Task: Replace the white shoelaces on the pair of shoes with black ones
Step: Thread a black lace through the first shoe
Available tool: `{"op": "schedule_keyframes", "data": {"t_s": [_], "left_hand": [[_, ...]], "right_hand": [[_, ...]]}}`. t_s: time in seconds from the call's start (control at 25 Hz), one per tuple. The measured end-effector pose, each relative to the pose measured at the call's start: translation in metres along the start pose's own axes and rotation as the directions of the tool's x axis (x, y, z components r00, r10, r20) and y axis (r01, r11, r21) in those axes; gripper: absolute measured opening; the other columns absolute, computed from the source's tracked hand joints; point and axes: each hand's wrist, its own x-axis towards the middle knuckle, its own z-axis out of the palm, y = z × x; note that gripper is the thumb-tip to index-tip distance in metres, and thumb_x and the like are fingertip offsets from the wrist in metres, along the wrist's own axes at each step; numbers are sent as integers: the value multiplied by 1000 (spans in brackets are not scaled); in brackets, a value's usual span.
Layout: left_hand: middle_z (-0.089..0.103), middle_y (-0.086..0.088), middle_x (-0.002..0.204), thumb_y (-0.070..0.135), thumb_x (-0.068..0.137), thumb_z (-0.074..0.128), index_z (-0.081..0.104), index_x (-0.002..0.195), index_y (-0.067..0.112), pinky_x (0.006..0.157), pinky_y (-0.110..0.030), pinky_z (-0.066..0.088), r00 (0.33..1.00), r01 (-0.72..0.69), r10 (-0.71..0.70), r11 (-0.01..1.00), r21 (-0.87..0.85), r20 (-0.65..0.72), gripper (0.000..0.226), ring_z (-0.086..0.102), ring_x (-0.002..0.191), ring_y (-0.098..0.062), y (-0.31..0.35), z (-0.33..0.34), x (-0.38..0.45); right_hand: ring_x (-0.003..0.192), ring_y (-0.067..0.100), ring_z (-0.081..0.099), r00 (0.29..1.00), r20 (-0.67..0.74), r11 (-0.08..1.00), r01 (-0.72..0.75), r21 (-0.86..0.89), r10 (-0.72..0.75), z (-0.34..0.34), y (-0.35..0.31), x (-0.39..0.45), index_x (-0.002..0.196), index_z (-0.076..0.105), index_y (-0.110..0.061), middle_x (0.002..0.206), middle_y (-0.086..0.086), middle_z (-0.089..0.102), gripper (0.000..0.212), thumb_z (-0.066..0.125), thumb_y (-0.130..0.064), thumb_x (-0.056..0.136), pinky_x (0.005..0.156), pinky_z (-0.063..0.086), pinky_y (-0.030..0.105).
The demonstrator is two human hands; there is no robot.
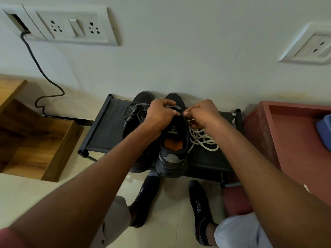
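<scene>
Both shoes stand side by side on the bench (pixel 100 133), toes toward its far edge by the wall. The left shoe (pixel 136 111) already carries a black lace. The white laces (pixel 202 138) lie loose in a heap toward the bench's right end, so removal looks finished. The left hand (pixel 159 115) grips the right shoe (pixel 172 140) at its tongue, while the right hand (pixel 202 113) pinches the black lace (pixel 180 111) at the upper eyelets. Judging by that, only the final threading and tying remain.

Wall socket panel (pixel 71 26), black cable (pixel 38 63), wooden shelf (pixel 35 140), red tray (pixel 295 136), blue container (pixel 325 129).
</scene>
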Motion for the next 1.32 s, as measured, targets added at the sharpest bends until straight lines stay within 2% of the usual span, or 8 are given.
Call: {"op": "schedule_keyframes", "data": {"t_s": [0.4,0.52,0.76,0.8,0.88,0.96,1.08,1.32], "left_hand": [[68,5,120,15,98,55,71,120,28,104,-51,44,915,-329,403,699,634,31,30,58,118,-22,28,-13,-14],[72,8,115,21,105,56,70,127,28,103,-42,52,944,-328,312,858,394,108,28,66,108,-13,33,-27,-5],[78,-9,98,25,104,63,74,120,12,98,-36,55,816,-362,296,932,39,496,24,74,100,-17,46,-14,-7],[76,-11,89,23,105,62,76,114,8,94,-36,54,814,-358,336,933,-45,474,23,74,93,-20,50,-14,-6],[66,-9,78,18,107,56,74,111,2,88,-40,50,824,-324,440,883,-339,358,24,70,82,-25,63,-17,-6],[63,-6,80,16,109,50,70,115,3,84,-39,48,821,-294,516,748,-595,244,25,63,78,-22,77,-23,-8],[61,-6,80,16,111,48,67,120,2,68,-31,48,860,-320,499,690,-649,106,26,57,68,-19,79,-32,-6],[78,-2,109,24,102,66,73,120,16,74,-22,53,827,-485,456,874,7,327,21,68,80,-5,62,-38,-6]], "right_hand": [[88,22,68,953,-192,950,267,164,-235,-11,-31,-10,89,65,-18,92,4,71,22,48,-9,99,71,51,35],[88,22,74,940,-240,523,335,784,-244,-50,-52,-19,94,57,-21,90,3,74,24,41,-10,108,64,50,29],[67,15,63,901,-44,144,117,983,-432,-53,-48,-24,95,56,-18,78,1,63,15,49,-15,108,54,45,25],[74,15,67,903,-21,138,89,986,-429,-57,-49,-23,97,58,-19,85,2,67,13,50,-15,107,56,47,24],[92,16,71,935,-24,522,218,825,-354,-60,-46,-21,105,64,-22,104,0,74,18,53,-8,103,65,50,25],[97,8,68,917,95,909,364,203,-388,-48,-35,-21,110,73,-24,112,-4,75,30,59,0,98,70,48,15],[80,-5,67,835,251,857,514,-39,-489,-20,-32,-27,97,81,-21,96,-8,79,19,66,-9,98,71,46,13],[89,0,65,664,-299,613,747,256,-685,-41,-56,-41,103,81,-16,100,-7,76,16,67,-10,98,73,50,20]]}}
